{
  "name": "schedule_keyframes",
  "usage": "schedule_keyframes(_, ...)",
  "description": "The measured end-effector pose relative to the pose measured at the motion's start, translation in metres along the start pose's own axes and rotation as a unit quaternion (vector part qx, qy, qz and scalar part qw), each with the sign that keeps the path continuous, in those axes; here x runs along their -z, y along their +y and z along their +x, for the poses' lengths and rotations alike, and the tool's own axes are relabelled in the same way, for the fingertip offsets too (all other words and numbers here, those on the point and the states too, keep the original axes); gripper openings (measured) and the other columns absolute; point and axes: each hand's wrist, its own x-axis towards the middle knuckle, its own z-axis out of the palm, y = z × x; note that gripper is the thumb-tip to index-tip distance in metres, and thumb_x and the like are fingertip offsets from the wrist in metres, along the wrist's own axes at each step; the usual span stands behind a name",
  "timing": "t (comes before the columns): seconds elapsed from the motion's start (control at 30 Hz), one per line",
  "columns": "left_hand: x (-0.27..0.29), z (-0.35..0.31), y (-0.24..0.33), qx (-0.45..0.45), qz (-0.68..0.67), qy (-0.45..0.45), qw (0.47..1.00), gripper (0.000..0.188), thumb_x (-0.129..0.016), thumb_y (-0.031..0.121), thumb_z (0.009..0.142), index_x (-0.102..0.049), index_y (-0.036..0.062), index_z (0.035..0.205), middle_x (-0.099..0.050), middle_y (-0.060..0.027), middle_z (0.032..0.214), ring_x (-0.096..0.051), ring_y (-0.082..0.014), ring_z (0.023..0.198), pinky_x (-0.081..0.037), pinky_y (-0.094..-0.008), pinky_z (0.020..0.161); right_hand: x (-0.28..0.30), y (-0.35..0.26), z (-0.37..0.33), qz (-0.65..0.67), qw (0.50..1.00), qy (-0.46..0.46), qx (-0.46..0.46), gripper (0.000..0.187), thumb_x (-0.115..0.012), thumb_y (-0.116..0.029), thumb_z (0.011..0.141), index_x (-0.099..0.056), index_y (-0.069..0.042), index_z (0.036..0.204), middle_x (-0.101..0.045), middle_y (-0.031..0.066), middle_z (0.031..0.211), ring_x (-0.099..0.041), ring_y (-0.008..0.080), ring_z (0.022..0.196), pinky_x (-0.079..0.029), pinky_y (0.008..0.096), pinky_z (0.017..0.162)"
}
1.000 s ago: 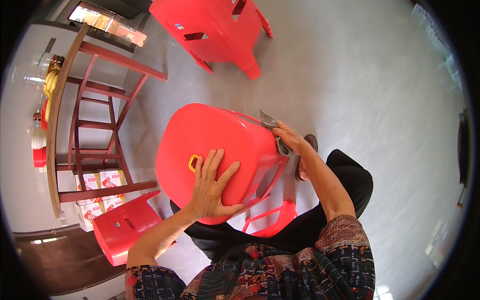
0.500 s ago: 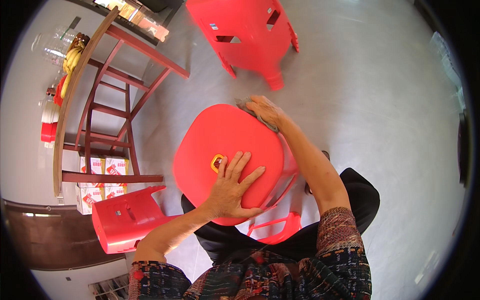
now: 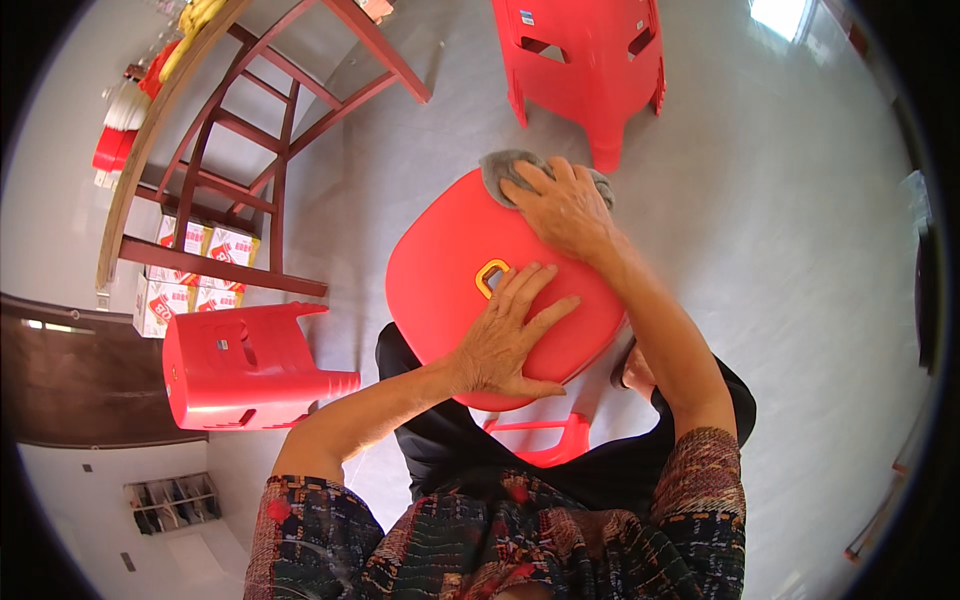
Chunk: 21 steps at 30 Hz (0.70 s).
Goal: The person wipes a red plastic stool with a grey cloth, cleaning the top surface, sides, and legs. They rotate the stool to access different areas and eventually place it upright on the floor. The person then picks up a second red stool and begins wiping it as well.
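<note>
A red plastic stool (image 3: 440, 270) stands in front of me, its seat facing up, with a yellow-rimmed hole near the middle. My left hand (image 3: 505, 335) lies flat on the seat beside that hole, fingers spread. At the far right corner of the seat, my right hand (image 3: 565, 210) presses a grey cloth (image 3: 505, 175) against the top and edge, its fingers bent over it. Part of the cloth bunches out on both sides of the hand. Below the seat, a lower part of the stool (image 3: 565, 440) shows between my legs.
Another red stool (image 3: 585, 90) stands on the grey floor ahead. A third red stool (image 3: 245, 365) lies on its side at left. Beyond it are stacked cartons (image 3: 170, 295) and a wooden table (image 3: 130, 215) with dark red legs, bearing bananas (image 3: 195, 25).
My right hand has shifted the cloth from the seat's right edge onto its far corner. The view has turned, and the stool appears farther right and rotated; my left hand stays on the seat.
</note>
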Motion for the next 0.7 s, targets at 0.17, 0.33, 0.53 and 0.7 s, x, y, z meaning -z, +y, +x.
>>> schedule_keyframes(0.17, -0.007, -0.018, -0.009, -0.063, 0.017, 0.077, 0.995, 0.090, -0.070, 0.063, 0.069, -0.043, 0.0117, 0.137, -0.037, -0.0180, 0.133, -0.029, -0.0419, 0.130, -0.024, -0.0582, 0.107, 0.022, -0.047, -0.045, 0.043, 0.995, 0.056, 0.069, 0.033, -0.061, -0.021, 0.077, -0.061, -0.013, 0.110, -0.054, 0.0024, 0.111, -0.049, 0.0275, 0.105, -0.039, 0.0429, 0.086)
schedule_keyframes(0.33, 0.014, -0.039, 0.005, -0.089, 0.074, 0.146, 0.983, 0.068, -0.075, 0.042, 0.070, -0.053, 0.0089, 0.125, -0.042, -0.0167, 0.127, -0.039, -0.0371, 0.122, -0.032, -0.0541, 0.101, 0.058, -0.103, -0.096, 0.100, 0.993, 0.000, 0.065, 0.036, -0.061, -0.022, 0.076, -0.062, -0.015, 0.112, -0.053, 0.0028, 0.113, -0.049, 0.0264, 0.107, -0.039, 0.0447, 0.086)
schedule_keyframes(0.53, 0.035, -0.093, -0.042, 0.348, 0.065, 0.295, 0.888, 0.082, -0.079, 0.030, 0.072, -0.036, 0.0042, 0.138, -0.038, -0.0229, 0.133, -0.041, -0.0382, 0.122, -0.035, -0.0473, 0.102, 0.069, -0.145, -0.114, 0.153, 0.979, -0.065, 0.118, 0.035, -0.062, -0.016, 0.075, -0.065, -0.018, 0.110, -0.056, 0.0000, 0.117, -0.053, 0.0233, 0.096, -0.042, 0.0385, 0.080)
schedule_keyframes(0.7, 0.004, -0.114, -0.078, 0.419, -0.151, 0.360, 0.820, 0.092, -0.078, 0.033, 0.074, -0.026, 0.0027, 0.143, -0.034, -0.0233, 0.136, -0.040, -0.0348, 0.124, -0.034, -0.0434, 0.105, 0.037, -0.134, -0.064, 0.118, 0.987, -0.011, 0.109, 0.031, -0.060, -0.012, 0.075, -0.067, -0.020, 0.105, -0.056, 0.0008, 0.114, -0.054, 0.0235, 0.087, -0.043, 0.0367, 0.070)
